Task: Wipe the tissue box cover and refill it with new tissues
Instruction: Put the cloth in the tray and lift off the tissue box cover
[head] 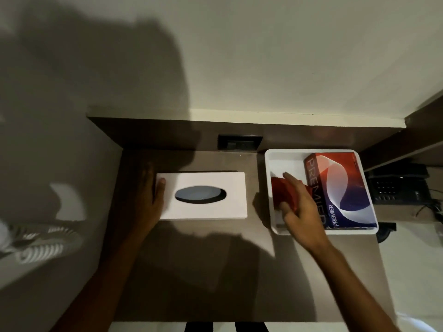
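Desk [196,271]: brown top, back edge at the wall. White tray [271,188] at the right edge holds a PREMIER tissue pack [345,188] along its right wall. White tissue box cover [203,195] lies flat mid-desk, oval slot up. Left hand [149,197] rests open against the cover's left end, thumb on top. Right hand [299,204], inside the tray, fingers closed around a red cloth [282,191].

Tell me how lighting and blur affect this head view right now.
Head view: dim, with hard shadows across the desk and wall; the white tissue box cover and tray stay bright; the left hand sits in shadow; the left edge is motion-smeared, straight lines bend from wide-angle distortion.
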